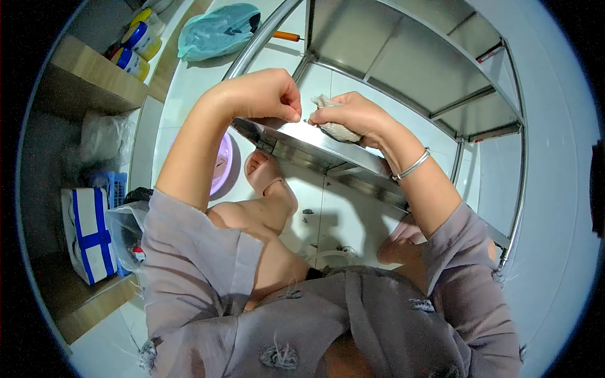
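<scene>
Holding a striped, pale cleaning cloth (340,131), the right hand (359,116) has its thumb and fingers closed on one bunched end, and the rest hangs down under the palm. The cloth looks light and soft, so it should bend easily and not break. The bunched part seems a good place to hold it. Just left of the grip, the left hand (268,94) is curled, fingertips together; whether they pinch something tiny cannot be told. Right below the grip is the metal shelf (291,130), which looks hard and shiny and may be slippery. Its long edge runs under both hands. Past the grip, the big upper shelf (409,60) and a metal rail to the left (268,31) could bump the hands. Farther left of the grip, on the floor, are a purple basin (228,160) and a blue-green plastic bag (217,31).
</scene>
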Motion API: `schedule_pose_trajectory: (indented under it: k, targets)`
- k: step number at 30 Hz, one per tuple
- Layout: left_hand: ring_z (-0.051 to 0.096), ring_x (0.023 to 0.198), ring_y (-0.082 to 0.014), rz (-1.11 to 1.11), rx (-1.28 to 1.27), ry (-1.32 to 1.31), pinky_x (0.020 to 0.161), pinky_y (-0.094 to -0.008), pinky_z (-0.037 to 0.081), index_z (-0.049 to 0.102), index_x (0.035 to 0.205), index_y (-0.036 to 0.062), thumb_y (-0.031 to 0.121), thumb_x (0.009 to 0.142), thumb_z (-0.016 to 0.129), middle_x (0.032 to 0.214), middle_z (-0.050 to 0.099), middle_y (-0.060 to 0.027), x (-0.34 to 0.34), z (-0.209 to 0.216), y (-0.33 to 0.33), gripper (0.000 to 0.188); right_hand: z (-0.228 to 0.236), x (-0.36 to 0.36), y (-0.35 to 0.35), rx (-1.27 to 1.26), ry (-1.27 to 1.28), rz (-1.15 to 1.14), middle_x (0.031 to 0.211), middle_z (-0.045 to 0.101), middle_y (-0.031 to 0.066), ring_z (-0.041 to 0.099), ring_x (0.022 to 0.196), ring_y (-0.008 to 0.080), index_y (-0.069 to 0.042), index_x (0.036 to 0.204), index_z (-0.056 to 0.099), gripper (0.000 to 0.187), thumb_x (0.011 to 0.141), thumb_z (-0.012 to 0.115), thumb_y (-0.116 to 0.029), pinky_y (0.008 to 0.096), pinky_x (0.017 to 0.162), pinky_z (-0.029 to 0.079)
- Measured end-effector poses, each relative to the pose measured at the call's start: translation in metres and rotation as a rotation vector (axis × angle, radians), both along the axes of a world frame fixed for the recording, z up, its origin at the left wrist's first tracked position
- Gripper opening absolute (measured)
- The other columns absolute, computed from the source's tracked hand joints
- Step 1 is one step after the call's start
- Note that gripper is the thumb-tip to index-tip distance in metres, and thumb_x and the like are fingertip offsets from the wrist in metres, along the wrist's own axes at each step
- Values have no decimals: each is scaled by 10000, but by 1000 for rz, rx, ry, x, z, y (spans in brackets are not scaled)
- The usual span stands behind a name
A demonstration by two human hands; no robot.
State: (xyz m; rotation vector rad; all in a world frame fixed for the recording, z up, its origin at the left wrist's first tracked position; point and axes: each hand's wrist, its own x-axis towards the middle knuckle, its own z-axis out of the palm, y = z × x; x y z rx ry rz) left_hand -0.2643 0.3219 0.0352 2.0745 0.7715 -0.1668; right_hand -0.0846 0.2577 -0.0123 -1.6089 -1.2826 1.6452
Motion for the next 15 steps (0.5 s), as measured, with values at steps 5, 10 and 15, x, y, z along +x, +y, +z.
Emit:
schedule_pose_trajectory:
  k: [5, 10, 15]
  targets:
    - [473, 550, -76, 29, 7, -23, 523, -246, 405, 623, 751, -10, 106, 713, 654, 594, 572, -21, -1, -3, 0, 126, 24, -9, 0, 222, -231, 211, 633, 593, 117, 553, 560, 171, 11, 685, 623, 316, 572, 663, -282, 285, 519, 435]
    - [463, 540, -73, 22, 5, -22, 514, -251, 398, 609, 724, -9, 107, 715, 652, 578, 560, -14, -1, -1, -1, 124, 38, -26, -14, 461, -751, 283, 727, 607, 185, 597, 730, 317, -61, 777, 650, 313, 588, 615, -309, 372, 672, 479]
    - [462, 544, -73, 12, 39, 2, 520, -253, 403, 614, 737, -1, 108, 718, 650, 582, 561, -13, -1, 5, -4, 116, 31, -28, -20, 547, -738, 166, 705, 597, 200, 580, 694, 352, -42, 733, 634, 272, 610, 583, -279, 410, 651, 473]
